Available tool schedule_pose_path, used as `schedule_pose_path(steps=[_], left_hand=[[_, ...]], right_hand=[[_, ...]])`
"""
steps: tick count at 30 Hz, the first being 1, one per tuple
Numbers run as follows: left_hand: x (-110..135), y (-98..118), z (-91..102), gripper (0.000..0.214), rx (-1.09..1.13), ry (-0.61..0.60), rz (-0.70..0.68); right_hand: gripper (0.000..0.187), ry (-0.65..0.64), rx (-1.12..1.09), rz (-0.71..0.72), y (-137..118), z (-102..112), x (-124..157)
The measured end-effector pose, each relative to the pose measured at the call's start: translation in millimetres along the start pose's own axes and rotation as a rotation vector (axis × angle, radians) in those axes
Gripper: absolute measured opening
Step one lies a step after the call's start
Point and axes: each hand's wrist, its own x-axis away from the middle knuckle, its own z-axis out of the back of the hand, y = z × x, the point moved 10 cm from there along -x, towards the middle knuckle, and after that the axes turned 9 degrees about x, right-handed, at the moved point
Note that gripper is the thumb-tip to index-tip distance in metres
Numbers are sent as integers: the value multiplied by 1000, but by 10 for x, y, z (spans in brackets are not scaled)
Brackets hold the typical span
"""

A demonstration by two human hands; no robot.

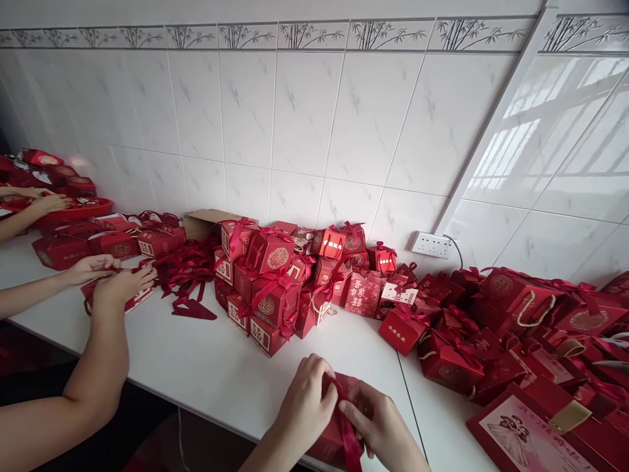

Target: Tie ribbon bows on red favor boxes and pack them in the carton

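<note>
At the table's front edge, a dark red gift box (327, 447) sits beneath my two hands, partly covered by them. My left hand (310, 396) pinches a red ribbon (350, 440) over the top of the box. On the other side, my right hand (376, 416) has its thumb and fingers closed on the same ribbon. A length of ribbon hangs down the box's near side. Whether a knot sits between my fingers is hidden. Just beyond stands a stack of red gift boxes (268, 298) tied with ribbon bows.
A co-worker's hands (118, 278) handle another red box at left; a further person's hands (44, 203) are over a red basin (86, 210). Loose ribbons (189, 265) lie behind. Many red boxes (457, 367) crowd the right. A power strip (435, 244) is against the tiled wall.
</note>
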Motion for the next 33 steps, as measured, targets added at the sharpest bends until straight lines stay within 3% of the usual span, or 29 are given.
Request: schedule_pose_path(steps=[3, 8, 15, 19, 23, 28, 33], left_hand=[[19, 38, 19, 18, 1, 75, -88], [62, 63, 4, 20, -18, 120, -168], [-10, 14, 106, 15, 53, 165, -78], [-62, 6, 205, 9, 231, 227, -46], [-80, -18, 290, 4, 407, 316, -17], [-91, -53, 297, 4, 487, 302, 7], [-102, -178, 347, 10, 520, 271, 36]], right_hand=[[52, 16, -7, 14, 5, 2, 2], [48, 107, -213, 122, -107, 147, 42], [44, 134, -461, 158, -110, 319, 132], [39, 122, -469, 216, -214, 326, 135], [40, 184, -543, 188, -225, 353, 75], [40, 306, -382, 151, -291, 453, 97], [36, 235, -2, 142, -451, 459, 155]])
